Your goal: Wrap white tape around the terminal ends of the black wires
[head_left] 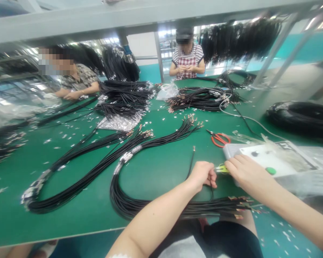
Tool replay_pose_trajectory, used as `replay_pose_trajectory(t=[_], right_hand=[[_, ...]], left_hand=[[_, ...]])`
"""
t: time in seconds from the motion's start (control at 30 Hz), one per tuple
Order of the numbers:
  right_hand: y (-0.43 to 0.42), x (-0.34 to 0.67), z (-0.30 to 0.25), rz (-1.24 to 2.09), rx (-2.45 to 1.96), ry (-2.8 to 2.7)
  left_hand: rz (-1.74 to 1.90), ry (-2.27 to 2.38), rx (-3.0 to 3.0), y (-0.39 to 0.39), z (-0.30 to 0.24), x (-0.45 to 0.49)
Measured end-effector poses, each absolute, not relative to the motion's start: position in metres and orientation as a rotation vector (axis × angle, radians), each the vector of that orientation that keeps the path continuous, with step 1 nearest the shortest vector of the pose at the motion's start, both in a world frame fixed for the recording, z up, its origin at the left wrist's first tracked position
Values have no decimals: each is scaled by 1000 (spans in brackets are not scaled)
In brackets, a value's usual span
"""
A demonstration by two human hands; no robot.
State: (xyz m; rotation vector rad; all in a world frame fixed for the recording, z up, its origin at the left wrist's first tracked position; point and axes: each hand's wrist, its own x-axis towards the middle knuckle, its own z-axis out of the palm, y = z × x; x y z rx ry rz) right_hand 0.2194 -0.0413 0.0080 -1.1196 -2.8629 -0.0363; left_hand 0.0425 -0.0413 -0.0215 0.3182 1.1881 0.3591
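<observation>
My left hand (203, 174) is closed in a pinch on a single black wire (190, 163) whose bare copper tip points away from me over the green table (156, 168). My right hand (244, 172) is closed beside it, fingers pinching a small yellow-green part (221, 168) between the two hands. A bundle of black wires (215, 208) with metal terminals lies at the table's near edge under my forearms. A long looped bundle of black wires (129, 157) stretches away to the left.
Red-handled scissors (219, 139) lie past my hands. A white box (269, 161) with a green button sits at right. More wire bundles (201, 98) cover the far table. Two other people (187, 59) work with wires across the table. Small scraps dot the surface.
</observation>
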Motion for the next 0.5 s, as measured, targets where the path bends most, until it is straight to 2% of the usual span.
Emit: replay_pose_trajectory(t=[0.5], right_hand=[[-38,217,9,-35,-1118,-2841]], left_hand=[[346,1169,377,-42,-16,44]])
